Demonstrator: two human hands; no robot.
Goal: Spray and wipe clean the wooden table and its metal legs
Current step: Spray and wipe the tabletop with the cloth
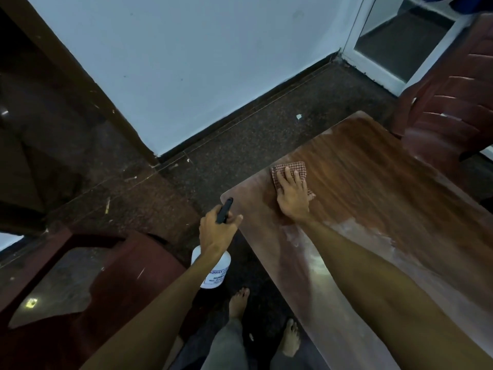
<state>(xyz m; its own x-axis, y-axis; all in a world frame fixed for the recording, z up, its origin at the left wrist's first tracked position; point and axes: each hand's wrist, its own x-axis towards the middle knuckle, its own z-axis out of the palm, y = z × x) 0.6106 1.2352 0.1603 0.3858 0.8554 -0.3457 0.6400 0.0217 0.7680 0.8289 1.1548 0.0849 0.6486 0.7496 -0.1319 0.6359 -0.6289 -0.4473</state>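
Observation:
The wooden table [373,188] fills the right half of the view, dusty and pale along its near edge, darker where it looks wiped. My right hand [292,194] lies flat, fingers spread, pressing a red checked cloth [290,168] onto the tabletop near its far left corner. My left hand [217,231] holds a white spray bottle [216,271] by its black trigger head [224,210], just off the table's left edge, nozzle pointing away from me. The table's metal legs are hidden under the top.
A dark red plastic chair [453,102] stands at the table's far right end. Another dark red chair [80,276] sits low on the left. Speckled dark floor [240,134] runs to a white wall [186,62]. My bare feet [290,337] stand beside the table.

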